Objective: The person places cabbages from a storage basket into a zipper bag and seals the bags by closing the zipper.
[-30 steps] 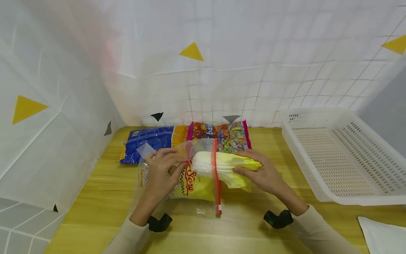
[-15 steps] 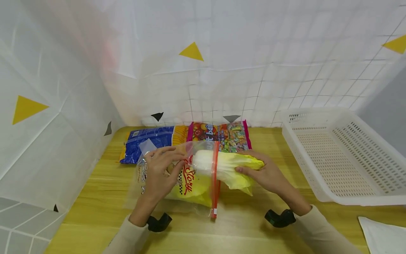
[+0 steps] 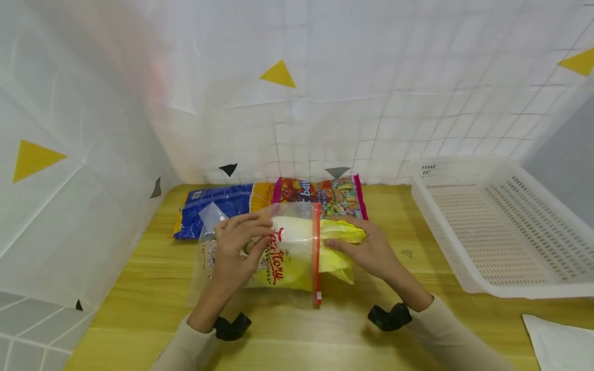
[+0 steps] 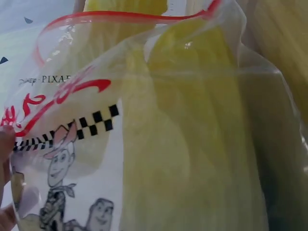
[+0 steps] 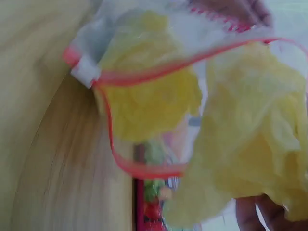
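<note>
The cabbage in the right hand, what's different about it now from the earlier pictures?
The right hand moved left and pushed the cabbage further into the bag, so less of it sticks out. Nothing new was grabbed or let go. The left hand still holds the bag; the blue packet, candy packet and basket stayed put.

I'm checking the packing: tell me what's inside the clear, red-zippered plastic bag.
One pale yellow leafy cabbage piece lies inside; another piece is partway in. The red lettering and left hand cover whatever lies behind.
</note>
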`<state>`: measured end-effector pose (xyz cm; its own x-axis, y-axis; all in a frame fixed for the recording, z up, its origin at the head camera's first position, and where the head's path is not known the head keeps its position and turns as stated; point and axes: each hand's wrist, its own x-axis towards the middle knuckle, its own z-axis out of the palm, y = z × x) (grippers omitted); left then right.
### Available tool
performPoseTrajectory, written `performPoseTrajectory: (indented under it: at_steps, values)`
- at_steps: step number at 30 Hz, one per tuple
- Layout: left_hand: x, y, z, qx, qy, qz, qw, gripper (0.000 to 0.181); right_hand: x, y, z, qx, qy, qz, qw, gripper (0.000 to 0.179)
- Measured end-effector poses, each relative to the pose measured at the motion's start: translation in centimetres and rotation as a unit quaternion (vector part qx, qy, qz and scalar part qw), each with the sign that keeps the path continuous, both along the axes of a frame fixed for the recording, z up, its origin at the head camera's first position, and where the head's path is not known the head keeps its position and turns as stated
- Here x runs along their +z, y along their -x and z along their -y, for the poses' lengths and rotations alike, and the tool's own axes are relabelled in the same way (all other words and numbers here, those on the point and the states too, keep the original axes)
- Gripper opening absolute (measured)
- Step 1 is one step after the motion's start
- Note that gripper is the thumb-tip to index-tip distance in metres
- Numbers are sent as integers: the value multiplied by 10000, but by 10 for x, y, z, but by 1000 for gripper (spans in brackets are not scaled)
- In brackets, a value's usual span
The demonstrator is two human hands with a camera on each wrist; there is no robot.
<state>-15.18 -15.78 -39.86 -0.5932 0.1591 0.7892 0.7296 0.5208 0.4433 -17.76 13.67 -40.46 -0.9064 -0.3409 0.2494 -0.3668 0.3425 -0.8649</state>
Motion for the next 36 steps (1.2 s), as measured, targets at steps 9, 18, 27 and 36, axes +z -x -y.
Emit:
performPoseTrajectory:
  at_steps: [9,18,27,36]
  values:
    - [-1,-3,-1,79,76,-84,9999,20,-5,-5,22,359,85,602,9975,44]
    - [-3,1,4,384,-234,-156,9989,13,-20,-6,14,333,1520,390,9870,45]
    - [-2,0,2,328,-273,-36,9991,19,-17,-6,22,-838,2307,724,9667,14]
    - [-2,2,2,401,-333,-326,9981,11,-10,-2,37,-751,2404,2232,9417,4]
